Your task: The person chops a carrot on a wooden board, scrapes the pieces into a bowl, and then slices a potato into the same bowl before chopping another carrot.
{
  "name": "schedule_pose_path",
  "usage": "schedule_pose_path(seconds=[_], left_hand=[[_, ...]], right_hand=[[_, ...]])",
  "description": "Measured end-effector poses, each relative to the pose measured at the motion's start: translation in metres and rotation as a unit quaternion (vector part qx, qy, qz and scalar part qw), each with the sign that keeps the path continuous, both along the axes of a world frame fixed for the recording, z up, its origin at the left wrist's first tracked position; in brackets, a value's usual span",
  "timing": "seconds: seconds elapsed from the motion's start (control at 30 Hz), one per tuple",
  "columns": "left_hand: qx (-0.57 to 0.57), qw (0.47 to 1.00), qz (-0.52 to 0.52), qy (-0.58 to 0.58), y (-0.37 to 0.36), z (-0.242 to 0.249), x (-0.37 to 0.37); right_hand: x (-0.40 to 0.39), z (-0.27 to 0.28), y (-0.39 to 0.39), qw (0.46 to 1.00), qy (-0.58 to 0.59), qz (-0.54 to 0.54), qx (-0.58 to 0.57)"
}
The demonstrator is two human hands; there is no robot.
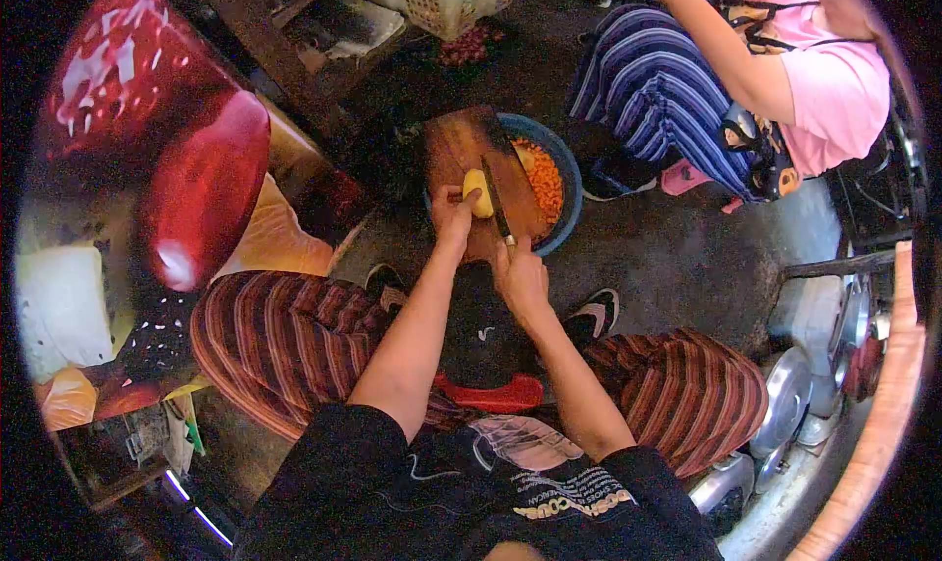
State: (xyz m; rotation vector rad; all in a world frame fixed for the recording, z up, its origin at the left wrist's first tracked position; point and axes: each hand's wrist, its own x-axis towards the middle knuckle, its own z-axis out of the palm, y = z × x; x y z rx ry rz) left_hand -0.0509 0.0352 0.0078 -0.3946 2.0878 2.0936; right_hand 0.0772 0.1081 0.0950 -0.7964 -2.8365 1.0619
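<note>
My left hand (pixel 453 211) is closed around a peeled yellow potato (pixel 478 194), pressing it on a wooden cutting board (pixel 456 139). In my right hand (pixel 520 271) is the handle of a kitchen knife (pixel 497 200); its blade lies along the potato's right side, pointing away from me. The board rests across a blue basin (pixel 566 163) and covers its left part. Diced orange carrot (pixel 548 190) fills the side of the basin that shows, with a yellowish piece near its top.
Another person in striped trousers (pixel 638 80) sits at the upper right. A white plastic basket (pixel 446 1) stands at the far side, near small red onions (pixel 471 46) on the floor. Metal pots (pixel 785 394) line the right; a table with a fruit-printed cover (pixel 206 188) is left.
</note>
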Motion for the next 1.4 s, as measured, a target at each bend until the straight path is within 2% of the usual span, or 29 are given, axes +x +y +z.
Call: schedule_pose_path(seconds=[0.13, 0.23, 0.3, 0.47, 0.6, 0.67, 0.7, 0.77, 0.8, 0.87, 0.9, 0.93, 1.0, 1.07, 1.1, 1.17, 1.23, 1.3, 1.37, 1.4], left_hand=[[0.027, 1.000, 0.013, 0.006, 0.001, 0.001, 0.005], [0.003, 0.999, 0.028, 0.014, 0.004, 0.012, 0.007], [-0.060, 0.998, 0.030, 0.013, 0.003, 0.017, 0.009], [-0.064, 0.997, 0.029, 0.036, 0.001, 0.026, 0.010], [-0.082, 0.992, 0.035, 0.086, 0.002, 0.003, 0.005], [-0.075, 0.993, 0.032, 0.089, 0.001, -0.010, -0.001], [-0.072, 0.993, 0.029, 0.093, 0.001, -0.015, -0.001], [-0.070, 0.992, 0.040, 0.094, 0.003, -0.018, -0.003], [-0.071, 0.991, 0.050, 0.097, 0.004, -0.021, -0.004], [-0.076, 0.991, 0.056, 0.098, 0.008, -0.050, -0.014], [-0.083, 0.990, 0.062, 0.099, 0.009, -0.060, -0.015], [-0.082, 0.990, 0.063, 0.098, 0.006, -0.045, -0.012], [-0.047, 0.994, 0.040, 0.090, 0.001, -0.025, -0.007], [-0.060, 0.994, 0.042, 0.083, 0.002, -0.022, -0.006], [-0.072, 0.993, 0.041, 0.080, 0.002, -0.023, -0.008], [-0.083, 0.993, 0.031, 0.078, 0.001, -0.019, -0.005], [-0.091, 0.992, 0.025, 0.083, -0.001, -0.006, -0.006], [-0.056, 0.998, 0.007, 0.031, -0.003, 0.004, 0.004], [-0.038, 0.998, 0.010, 0.055, -0.001, -0.025, 0.002], [-0.020, 0.996, 0.016, 0.080, 0.000, -0.023, -0.004]], right_hand=[[0.000, 0.002, -0.005, 0.999, -0.024, 0.008, 0.024], [0.000, 0.009, -0.007, 0.999, -0.035, 0.012, 0.028], [-0.001, 0.011, -0.011, 0.999, -0.036, 0.018, 0.029], [-0.008, 0.004, -0.015, 0.997, -0.041, 0.020, 0.065], [-0.022, 0.025, -0.014, 0.994, -0.072, 0.041, 0.066], [-0.027, 0.031, -0.011, 0.973, -0.062, 0.160, 0.153], [-0.032, 0.043, -0.010, 0.973, -0.064, 0.161, 0.154], [-0.044, 0.070, -0.008, 0.936, -0.161, 0.270, 0.158], [-0.049, 0.066, -0.008, 0.936, -0.163, 0.269, 0.158], [-0.061, 0.049, -0.006, 0.972, -0.152, 0.147, 0.104], [-0.068, 0.044, -0.002, 0.972, -0.154, 0.146, 0.104], [-0.076, 0.043, 0.002, 0.939, -0.204, 0.241, 0.138], [-0.078, 0.043, 0.003, 0.893, -0.251, 0.334, 0.168], [-0.073, 0.047, 0.001, 0.861, -0.212, 0.394, 0.243], [-0.070, 0.038, 0.001, 0.861, -0.212, 0.394, 0.243], [-0.060, 0.011, 0.001, 0.943, -0.101, 0.259, 0.183], [-0.053, 0.014, -0.005, 0.933, -0.124, 0.286, 0.178], [-0.039, 0.003, -0.009, 0.922, -0.148, 0.314, 0.172], [-0.025, -0.054, -0.005, 0.945, -0.056, 0.238, 0.218], [-0.034, -0.057, -0.022, 0.976, -0.116, 0.037, 0.182]])
